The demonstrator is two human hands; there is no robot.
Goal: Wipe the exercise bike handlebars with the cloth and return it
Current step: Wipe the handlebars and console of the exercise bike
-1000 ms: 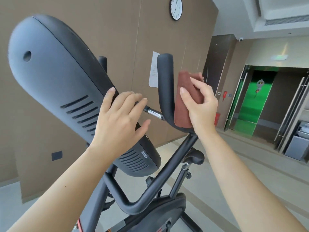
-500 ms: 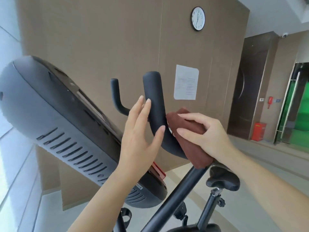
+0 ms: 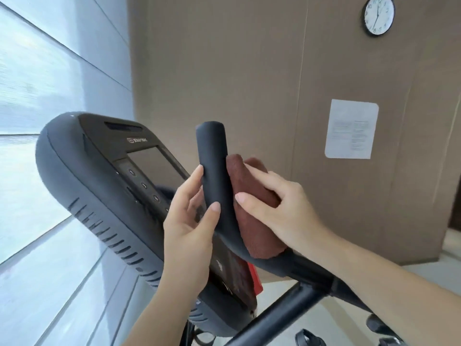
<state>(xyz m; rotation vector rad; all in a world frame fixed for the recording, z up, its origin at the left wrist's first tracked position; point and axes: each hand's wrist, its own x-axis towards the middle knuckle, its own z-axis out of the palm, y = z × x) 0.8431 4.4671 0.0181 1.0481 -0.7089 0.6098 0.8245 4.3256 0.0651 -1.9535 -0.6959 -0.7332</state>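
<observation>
Thick folded rust-brown cloth point(image 3: 259, 233) against black handlebar point(image 3: 212, 151); right hand point(image 3: 282, 211) grips cloth, fingers spread; left hand point(image 3: 189, 226) pinches handlebar.

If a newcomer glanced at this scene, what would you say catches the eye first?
The upright black handlebar in the middle stands out first, with the right hand holding a reddish-brown cloth against its right side and the left hand holding it from the left. Behind the left hand, the big dark console fills the left of the view; a round clock hangs top right.
</observation>
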